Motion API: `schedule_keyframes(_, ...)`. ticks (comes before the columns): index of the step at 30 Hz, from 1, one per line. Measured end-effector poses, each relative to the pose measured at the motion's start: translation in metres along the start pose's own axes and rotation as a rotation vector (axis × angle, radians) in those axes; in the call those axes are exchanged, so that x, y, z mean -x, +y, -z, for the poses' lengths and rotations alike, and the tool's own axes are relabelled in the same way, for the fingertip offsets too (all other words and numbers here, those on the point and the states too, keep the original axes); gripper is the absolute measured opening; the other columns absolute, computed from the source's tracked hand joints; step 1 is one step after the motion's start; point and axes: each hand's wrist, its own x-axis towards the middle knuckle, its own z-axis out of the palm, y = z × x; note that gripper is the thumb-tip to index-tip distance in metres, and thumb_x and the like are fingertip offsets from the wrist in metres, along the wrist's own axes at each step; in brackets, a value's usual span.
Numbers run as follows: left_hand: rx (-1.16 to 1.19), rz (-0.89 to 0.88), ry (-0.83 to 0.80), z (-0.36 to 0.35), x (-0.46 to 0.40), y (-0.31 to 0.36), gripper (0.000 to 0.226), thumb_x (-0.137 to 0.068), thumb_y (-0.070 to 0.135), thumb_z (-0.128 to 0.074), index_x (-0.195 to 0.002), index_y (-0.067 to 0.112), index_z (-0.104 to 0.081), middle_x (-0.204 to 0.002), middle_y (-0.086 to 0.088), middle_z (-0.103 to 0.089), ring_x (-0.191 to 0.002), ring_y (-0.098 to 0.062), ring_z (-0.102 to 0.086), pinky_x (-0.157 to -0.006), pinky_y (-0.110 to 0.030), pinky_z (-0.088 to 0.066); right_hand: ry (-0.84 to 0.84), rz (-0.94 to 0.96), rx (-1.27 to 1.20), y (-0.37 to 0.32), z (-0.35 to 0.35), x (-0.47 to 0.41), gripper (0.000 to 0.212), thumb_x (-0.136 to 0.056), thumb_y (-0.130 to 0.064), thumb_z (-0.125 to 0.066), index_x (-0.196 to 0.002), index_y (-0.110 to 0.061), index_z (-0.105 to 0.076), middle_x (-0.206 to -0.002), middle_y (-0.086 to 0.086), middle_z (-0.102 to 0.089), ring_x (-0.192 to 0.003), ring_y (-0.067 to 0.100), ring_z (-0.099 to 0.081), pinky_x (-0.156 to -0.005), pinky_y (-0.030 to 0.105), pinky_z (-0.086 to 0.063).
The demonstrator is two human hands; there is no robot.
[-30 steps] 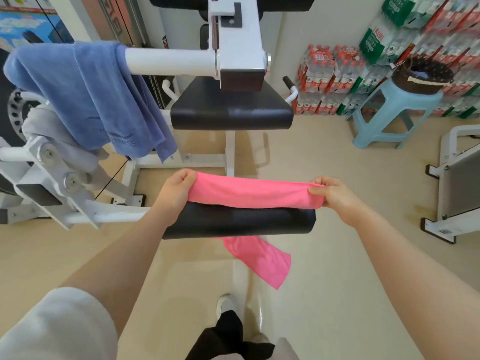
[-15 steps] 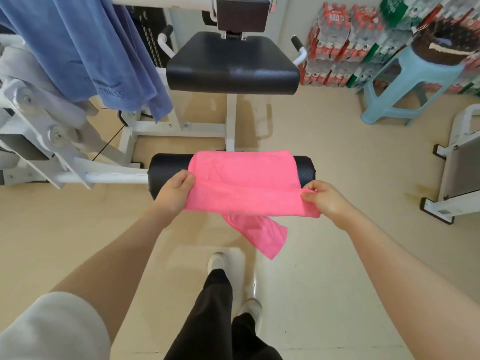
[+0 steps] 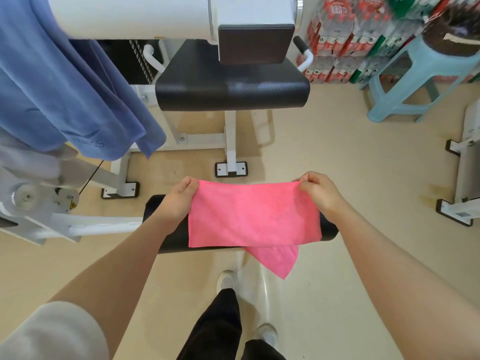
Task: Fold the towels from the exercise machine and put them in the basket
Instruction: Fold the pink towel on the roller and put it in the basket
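Note:
A pink towel (image 3: 253, 215) lies draped over the black roller pad (image 3: 166, 237) of the exercise machine, with a corner hanging below the pad. My left hand (image 3: 178, 201) pinches its far left corner and my right hand (image 3: 320, 194) pinches its far right corner. A blue towel (image 3: 65, 87) hangs over the machine's white bar at the upper left. The dark woven basket (image 3: 453, 35) sits on a light blue stool (image 3: 415, 81) at the upper right.
The machine's black seat (image 3: 231, 87) and white frame (image 3: 230, 149) stand ahead of the pad. Shrink-wrapped bottle packs (image 3: 345, 35) line the back wall. Another machine's white base (image 3: 465, 178) is at the right. My legs and shoes (image 3: 227, 281) are below the pad.
Both hands have carried the pink towel's edge from the near side over the pad to its far side, so a flat doubled layer now covers the pad. The view has tilted down.

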Motion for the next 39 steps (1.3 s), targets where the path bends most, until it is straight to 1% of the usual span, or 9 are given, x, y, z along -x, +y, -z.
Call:
schedule_keyframes(3,-0.156,0.068,0.035,-0.003,-0.016,-0.005,0.033,-0.099,0.043,-0.031,-0.109,0.017,-0.049,-0.095,-0.002,-0.047,-0.09,-0.022,-0.044,-0.09,-0.039,-0.04,0.098,-0.075,0.172,0.008,-0.004,-0.018,0.016,-0.085,-0.009,-0.047,-0.073,-0.016,-0.056,-0.084,0.003,-0.059,-0.083,0.023,-0.05,-0.07,0.028,-0.035)
schedule_keyframes(6,-0.211,0.042,0.098,-0.012,-0.024,-0.008,0.028,-0.101,0.032,-0.029,-0.099,0.011,-0.047,-0.082,0.0,-0.045,-0.085,-0.019,-0.043,-0.078,-0.032,-0.034,0.17,-0.1,0.263,0.02,-0.006,-0.028,0.019,-0.089,-0.008,-0.047,-0.096,-0.005,-0.064,-0.101,0.014,-0.064,-0.09,0.027,-0.054,-0.074,0.027,-0.036)
schedule_keyframes(10,-0.334,-0.031,0.187,-0.019,-0.033,-0.01,0.027,-0.101,0.026,-0.032,-0.1,0.004,-0.049,-0.09,-0.012,-0.053,-0.086,-0.028,-0.048,-0.074,-0.033,-0.034,0.224,-0.102,0.302,0.027,-0.012,-0.034,0.02,-0.093,-0.013,-0.045,-0.103,-0.005,-0.059,-0.107,0.019,-0.064,-0.1,0.034,-0.057,-0.082,0.036,-0.044)
schedule_keyframes(16,-0.453,0.007,0.358,-0.027,-0.018,-0.011,0.037,-0.098,0.03,-0.04,-0.13,0.011,-0.037,-0.114,-0.019,-0.059,-0.096,-0.037,-0.056,-0.075,-0.038,-0.041,0.346,-0.081,0.252,0.023,-0.022,-0.023,0.037,-0.095,-0.019,-0.047,-0.129,-0.008,-0.044,-0.11,0.02,-0.063,-0.107,0.036,-0.057,-0.088,0.038,-0.042)
schedule_keyframes(19,-0.894,-0.351,0.415,-0.037,-0.004,-0.014,0.042,-0.09,0.018,-0.054,-0.129,0.003,-0.047,-0.135,-0.018,-0.049,-0.115,-0.039,-0.051,-0.088,-0.047,-0.045,0.412,-0.105,0.107,0.025,-0.015,-0.004,0.042,-0.095,-0.023,-0.048,-0.131,-0.002,-0.042,-0.106,0.013,-0.065,-0.107,0.029,-0.057,-0.089,0.032,-0.04)
schedule_keyframes(22,-1.097,-0.742,0.216,-0.063,-0.001,-0.019,0.045,-0.083,0.023,-0.047,-0.122,0.001,-0.055,-0.132,-0.02,-0.054,-0.119,-0.034,-0.052,-0.093,-0.047,-0.047,0.398,-0.178,0.11,0.037,-0.015,0.011,0.015,-0.091,-0.018,-0.048,-0.098,-0.011,-0.059,-0.077,0.0,-0.058,-0.084,0.026,-0.053,-0.066,0.029,-0.039)
schedule_keyframes(24,-1.195,-0.712,0.057,-0.08,0.001,-0.025,0.055,-0.084,0.035,-0.038,-0.125,0.002,-0.055,-0.133,-0.017,-0.055,-0.12,-0.03,-0.055,-0.101,-0.042,-0.041,0.363,-0.174,0.166,0.041,-0.019,0.013,0.017,-0.09,-0.016,-0.046,-0.076,-0.011,-0.054,-0.065,-0.001,-0.05,-0.075,0.027,-0.049,-0.057,0.031,-0.034)
schedule_keyframes(30,-1.333,-0.485,0.059,-0.071,0.003,-0.049,0.082,-0.085,0.064,-0.025,-0.133,0.001,-0.047,-0.135,-0.021,-0.051,-0.123,-0.035,-0.052,-0.105,-0.042,-0.023,0.394,-0.081,0.251,0.046,-0.017,0.005,0.025,-0.097,-0.019,-0.036,-0.113,-0.006,-0.051,-0.112,0.019,-0.06,-0.101,0.036,-0.056,-0.078,0.038,-0.042)
schedule_keyframes(39,-1.268,-0.414,0.009,-0.051,0.002,-0.033,0.122,-0.057,0.089,0.003,-0.145,0.012,-0.03,-0.152,-0.01,-0.031,-0.139,-0.028,-0.03,-0.113,-0.041,-0.019,0.252,-0.098,0.438,0.015,-0.02,-0.009,0.049,-0.09,-0.014,-0.047,-0.137,-0.005,-0.034,-0.124,0.02,-0.057,-0.113,0.036,-0.054,-0.084,0.037,-0.043)
